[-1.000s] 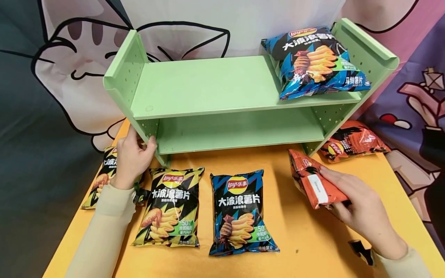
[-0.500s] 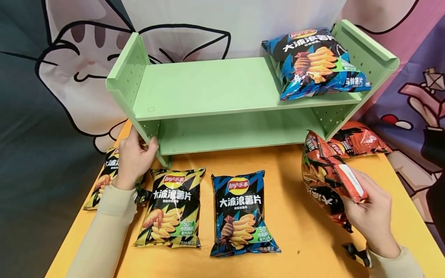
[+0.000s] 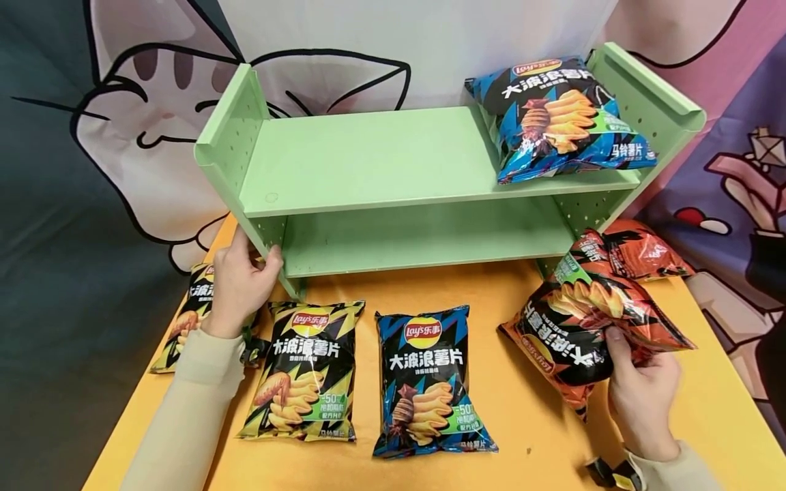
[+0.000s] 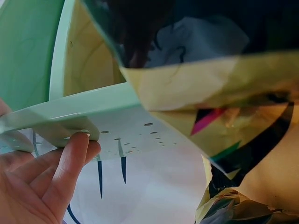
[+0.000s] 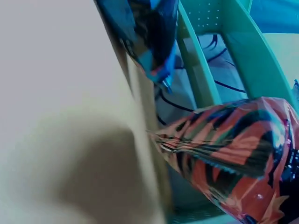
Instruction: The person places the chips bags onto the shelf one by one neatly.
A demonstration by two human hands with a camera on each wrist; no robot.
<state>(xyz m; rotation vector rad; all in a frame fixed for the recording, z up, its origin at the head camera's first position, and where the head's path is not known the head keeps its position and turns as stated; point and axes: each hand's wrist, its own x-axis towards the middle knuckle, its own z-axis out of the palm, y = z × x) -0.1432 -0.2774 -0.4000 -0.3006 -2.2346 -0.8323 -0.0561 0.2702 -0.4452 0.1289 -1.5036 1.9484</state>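
In the head view, my left hand (image 3: 242, 288) grips the left side panel of a green two-tier shelf (image 3: 368, 160). The left wrist view also shows the left hand's fingertips (image 4: 77, 142) against this perforated panel. On the right, my right hand (image 3: 643, 406) holds a red-and-black Lay's chip bag (image 3: 577, 324) above the yellow table, thumb across its front. Its fingers behind the bag are hidden. The bag hangs tilted, printed front showing. In the right wrist view, the held chip bag (image 5: 233, 154) appears beside the shelf, with the hand itself out of sight.
A blue chip bag (image 3: 552, 123) lies on the top tier's right end. On the table (image 3: 479, 464) lie a yellow-and-black bag (image 3: 301, 375), another blue bag (image 3: 432, 382), a second yellow bag (image 3: 187, 320) by my left forearm and a red bag (image 3: 651, 252) behind the shelf's right foot.
My right hand has turned the red chip bag so its printed front faces up, and carried it slightly right. The left hand keeps its grip on the shelf.
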